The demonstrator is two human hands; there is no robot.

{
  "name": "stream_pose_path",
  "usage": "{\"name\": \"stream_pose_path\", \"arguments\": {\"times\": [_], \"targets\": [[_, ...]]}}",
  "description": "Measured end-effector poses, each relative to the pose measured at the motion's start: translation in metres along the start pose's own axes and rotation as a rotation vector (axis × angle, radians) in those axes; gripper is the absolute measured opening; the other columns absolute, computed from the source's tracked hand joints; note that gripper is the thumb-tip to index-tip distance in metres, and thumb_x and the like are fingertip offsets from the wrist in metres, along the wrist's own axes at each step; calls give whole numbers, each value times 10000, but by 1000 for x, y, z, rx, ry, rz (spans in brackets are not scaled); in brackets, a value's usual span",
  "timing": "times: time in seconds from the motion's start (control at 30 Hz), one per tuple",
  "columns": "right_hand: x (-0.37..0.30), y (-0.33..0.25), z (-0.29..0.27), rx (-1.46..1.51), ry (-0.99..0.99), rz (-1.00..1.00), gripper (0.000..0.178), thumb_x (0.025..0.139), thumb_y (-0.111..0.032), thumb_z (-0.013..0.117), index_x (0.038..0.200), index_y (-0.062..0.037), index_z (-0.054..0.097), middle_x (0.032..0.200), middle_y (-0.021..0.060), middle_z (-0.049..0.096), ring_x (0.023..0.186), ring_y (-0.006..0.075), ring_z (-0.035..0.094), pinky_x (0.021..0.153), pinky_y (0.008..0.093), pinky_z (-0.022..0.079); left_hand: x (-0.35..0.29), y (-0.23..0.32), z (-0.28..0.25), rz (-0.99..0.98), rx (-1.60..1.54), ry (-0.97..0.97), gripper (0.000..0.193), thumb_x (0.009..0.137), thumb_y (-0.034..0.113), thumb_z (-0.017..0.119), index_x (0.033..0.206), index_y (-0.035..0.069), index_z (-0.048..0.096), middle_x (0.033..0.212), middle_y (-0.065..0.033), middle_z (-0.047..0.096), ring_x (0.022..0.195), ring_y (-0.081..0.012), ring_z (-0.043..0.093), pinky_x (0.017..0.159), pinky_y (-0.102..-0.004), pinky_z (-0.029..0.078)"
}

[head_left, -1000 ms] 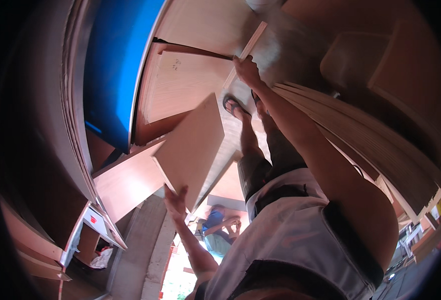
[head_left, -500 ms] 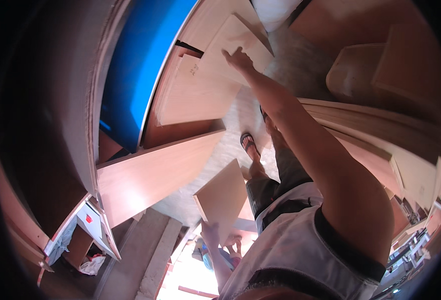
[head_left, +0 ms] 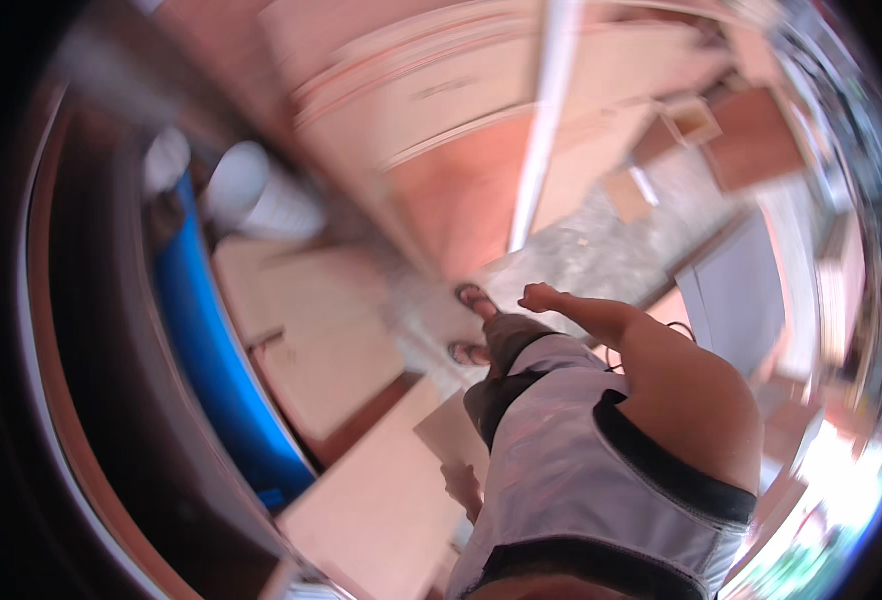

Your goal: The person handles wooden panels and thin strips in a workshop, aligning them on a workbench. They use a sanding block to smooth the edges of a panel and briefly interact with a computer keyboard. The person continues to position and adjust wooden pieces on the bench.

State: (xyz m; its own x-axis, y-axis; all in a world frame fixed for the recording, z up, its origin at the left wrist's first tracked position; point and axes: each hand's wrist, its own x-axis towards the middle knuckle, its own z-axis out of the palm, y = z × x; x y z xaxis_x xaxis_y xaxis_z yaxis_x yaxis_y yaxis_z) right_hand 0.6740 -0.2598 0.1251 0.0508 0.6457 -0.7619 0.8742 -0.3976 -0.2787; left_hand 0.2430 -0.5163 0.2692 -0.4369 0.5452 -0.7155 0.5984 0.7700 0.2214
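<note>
Low beside my left hip, my left hand (head_left: pixel 463 486) grips a pale wooden board (head_left: pixel 451 432); the board is partly hidden behind my body. Its fingers lie against the board's face. My right hand (head_left: pixel 544 297) hangs in front of me over the floor, its fingers curled together and nothing visible in them. Left of my feet lean large light wood panels (head_left: pixel 321 345), with another long panel (head_left: pixel 376 495) nearer to me. Motion blurs much of the view.
A blue sheet (head_left: pixel 211 330) stands at the left. White cylindrical containers (head_left: pixel 261 195) are near the far left corner. Ahead, several tall boards (head_left: pixel 461 85) lean in a stack, crossed by a bright upright strip (head_left: pixel 541 130). At right are a brown box (head_left: pixel 751 140) and a grey panel (head_left: pixel 736 290).
My view has swung to the right. My right hand has left the leaning panel and dropped to my front, its fingers now curled. My left hand still holds the board.
</note>
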Motion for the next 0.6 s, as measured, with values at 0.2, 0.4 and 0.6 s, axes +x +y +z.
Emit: {"name": "stream_pose_path", "arguments": {"times": [0.2,0.4,0.6], "targets": [[-95,131,-39,281,441,116,474,928,-470,564,1072,-50,732,1029,205,743,968,375,716,905,471,548,75,33,-6,550,247,-33,534,741,129,777,1211,76,528,1049,-218,726,1010,-452,698,874,-530,557],[-220,264,34,720,711,364,507,926,-502,587,1036,-33,743,880,145,759,764,272,756,792,410,584,84,166,14,679,567,-150,491,732,143,763,1172,70,559,1053,-251,722,1029,-470,685,925,-542,542],[-288,404,145,861,390,812,475,920,-484,601,779,-51,736,723,120,722,703,264,726,691,422,591,-4,325,82,910,880,-121,511,740,154,741,1219,95,576,1036,-279,711,1004,-493,676,908,-548,540]]}}
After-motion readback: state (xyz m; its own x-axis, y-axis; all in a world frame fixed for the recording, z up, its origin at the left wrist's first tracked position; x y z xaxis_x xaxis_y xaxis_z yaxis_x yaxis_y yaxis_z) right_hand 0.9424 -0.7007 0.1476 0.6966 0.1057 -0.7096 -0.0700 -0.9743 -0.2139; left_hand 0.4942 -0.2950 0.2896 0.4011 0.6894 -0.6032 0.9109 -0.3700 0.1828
